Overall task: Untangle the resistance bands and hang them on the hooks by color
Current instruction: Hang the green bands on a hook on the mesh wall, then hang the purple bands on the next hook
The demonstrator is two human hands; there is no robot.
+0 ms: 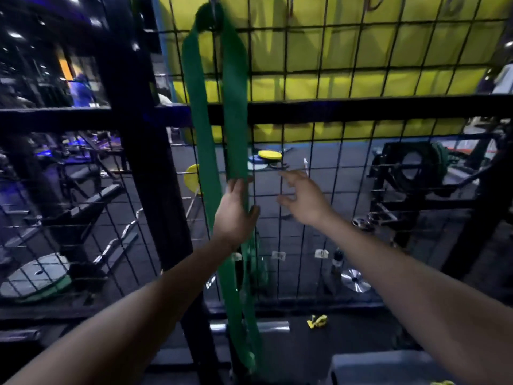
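A green resistance band (236, 112) is hanging from a hook (213, 2) at the frame's top centre, draping down the wire grid (361, 51). The left hand (236, 215) is gripping its right strand at mid-frame, fingers curled round it. The right hand (304, 198) is hovering just beside, fingers spread and holding nothing.

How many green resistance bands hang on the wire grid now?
1. The green band hangs from a hook at the top; the left hand holds its right strand. Others may be out of view.
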